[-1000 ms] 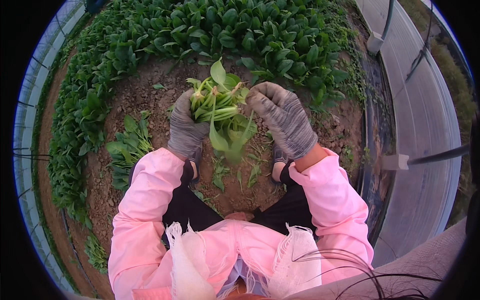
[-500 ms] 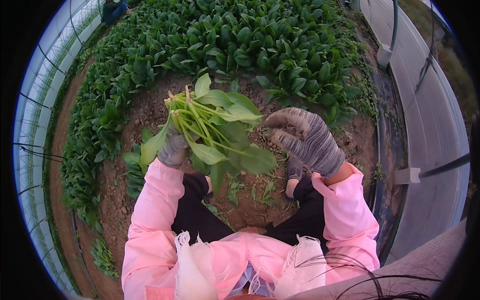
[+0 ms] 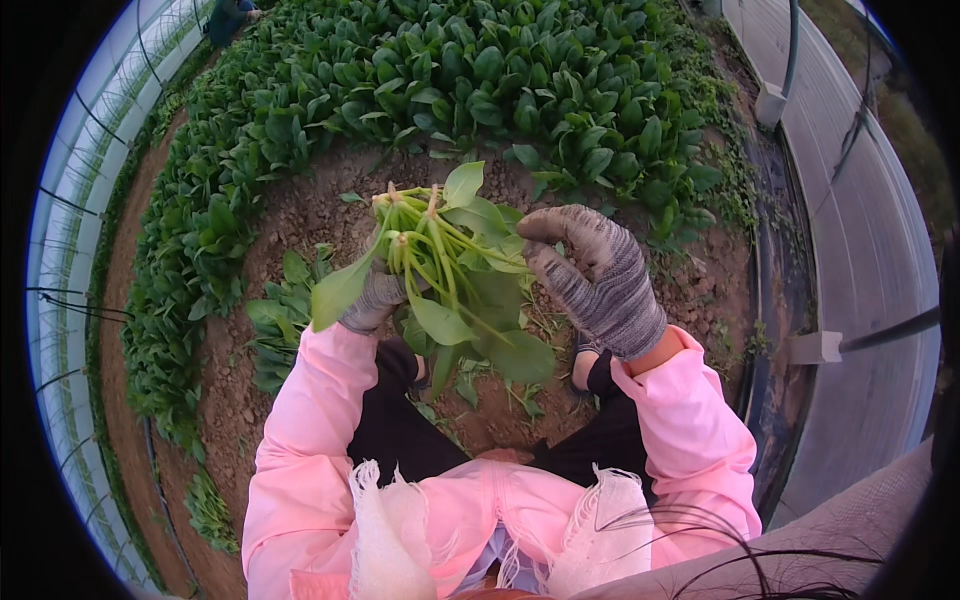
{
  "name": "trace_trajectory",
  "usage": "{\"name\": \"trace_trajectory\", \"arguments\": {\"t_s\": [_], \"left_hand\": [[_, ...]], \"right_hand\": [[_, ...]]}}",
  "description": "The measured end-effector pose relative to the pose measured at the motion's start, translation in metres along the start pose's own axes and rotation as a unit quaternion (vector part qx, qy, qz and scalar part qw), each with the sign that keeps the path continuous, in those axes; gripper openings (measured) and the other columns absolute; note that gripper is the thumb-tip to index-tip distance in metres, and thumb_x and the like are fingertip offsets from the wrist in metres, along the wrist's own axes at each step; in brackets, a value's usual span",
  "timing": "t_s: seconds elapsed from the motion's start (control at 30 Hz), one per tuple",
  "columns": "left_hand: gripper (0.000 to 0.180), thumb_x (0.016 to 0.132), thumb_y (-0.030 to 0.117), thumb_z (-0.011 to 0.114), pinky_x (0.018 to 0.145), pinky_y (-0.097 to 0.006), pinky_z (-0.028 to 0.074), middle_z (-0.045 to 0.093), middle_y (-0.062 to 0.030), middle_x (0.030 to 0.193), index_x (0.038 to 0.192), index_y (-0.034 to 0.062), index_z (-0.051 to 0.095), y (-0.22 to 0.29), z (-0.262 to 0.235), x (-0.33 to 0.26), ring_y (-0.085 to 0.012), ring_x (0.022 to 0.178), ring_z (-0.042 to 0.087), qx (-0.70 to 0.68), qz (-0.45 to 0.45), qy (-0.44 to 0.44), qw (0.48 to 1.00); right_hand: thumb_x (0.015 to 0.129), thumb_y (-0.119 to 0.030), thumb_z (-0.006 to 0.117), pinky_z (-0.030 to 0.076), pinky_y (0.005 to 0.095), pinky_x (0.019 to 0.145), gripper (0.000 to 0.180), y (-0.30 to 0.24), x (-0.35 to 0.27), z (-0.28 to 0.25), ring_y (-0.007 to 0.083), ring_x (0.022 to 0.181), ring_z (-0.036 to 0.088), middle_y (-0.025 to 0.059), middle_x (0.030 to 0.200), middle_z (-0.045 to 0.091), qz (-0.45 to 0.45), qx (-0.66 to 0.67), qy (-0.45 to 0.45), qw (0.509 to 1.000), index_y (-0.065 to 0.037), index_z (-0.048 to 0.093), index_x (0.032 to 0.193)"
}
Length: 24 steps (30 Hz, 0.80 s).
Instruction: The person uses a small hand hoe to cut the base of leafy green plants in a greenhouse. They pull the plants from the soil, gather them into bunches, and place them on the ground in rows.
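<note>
My left hand [image 3: 374, 298], in a grey knit glove, is wrapped round a bunch of spinach [image 3: 440, 250]. The cut pinkish stem ends point up and away from me, while the leaves hang toward the right and toward me. At the bunch's right side is my right hand [image 3: 598, 278], gloved in the same grey knit with a soiled palm side. Its fingers curl toward the thumb, and the tips close on the edge of a leaf there. The leaves partly hide my left fingers.
A dense bed of spinach [image 3: 480, 80] grows ahead and to the left. Picked bunches [image 3: 280, 320] lie on the soil left of my legs, and another pile [image 3: 210, 515] lies farther back left. Plastic greenhouse walls [image 3: 860, 240] line both sides. Another person [image 3: 228, 20] crouches at the far left.
My left hand has carried the bunch to the right and slightly toward me. My right hand has moved left, its fingertips coming to the leaves and closing nearer together.
</note>
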<state>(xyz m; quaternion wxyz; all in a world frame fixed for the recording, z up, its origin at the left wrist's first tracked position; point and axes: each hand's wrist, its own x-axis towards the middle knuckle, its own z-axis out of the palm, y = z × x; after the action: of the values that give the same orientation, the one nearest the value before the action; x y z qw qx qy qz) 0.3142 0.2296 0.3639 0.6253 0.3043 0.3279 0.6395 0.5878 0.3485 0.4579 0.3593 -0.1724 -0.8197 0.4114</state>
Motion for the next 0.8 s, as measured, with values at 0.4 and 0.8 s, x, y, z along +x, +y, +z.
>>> {"name": "trace_trajectory", "arguments": {"t_s": [0.4,0.8], "left_hand": [[0.064,0.075,0.004,0.083,0.094,-0.032,0.051,0.060,-0.0050,0.117,0.129,0.0084,0.050,-0.018,0.032,-0.001,-0.0173,0.107,0.061,0.372,0.187,0.030,0.909],[0.061,0.074,0.005,0.085,0.088,-0.029,0.052,0.060,-0.0041,0.113,0.124,0.0084,0.050,-0.017,0.051,-0.003,-0.0120,0.100,0.060,0.421,0.233,0.067,0.874]], "right_hand": [[0.079,-0.029,0.079,0.052,0.0394,0.072,0.033,-0.013,0.001,0.023,0.0324,0.080,0.066,0.0153,0.084,0.069,0.004,-0.121,-0.117,0.986,-0.002,0.072,0.096],[0.078,-0.023,0.080,0.051,0.0336,0.067,0.028,-0.010,0.001,0.023,0.0230,0.072,0.066,0.0117,0.082,0.068,0.077,-0.018,-0.079,0.994,-0.001,0.072,0.093]]}}
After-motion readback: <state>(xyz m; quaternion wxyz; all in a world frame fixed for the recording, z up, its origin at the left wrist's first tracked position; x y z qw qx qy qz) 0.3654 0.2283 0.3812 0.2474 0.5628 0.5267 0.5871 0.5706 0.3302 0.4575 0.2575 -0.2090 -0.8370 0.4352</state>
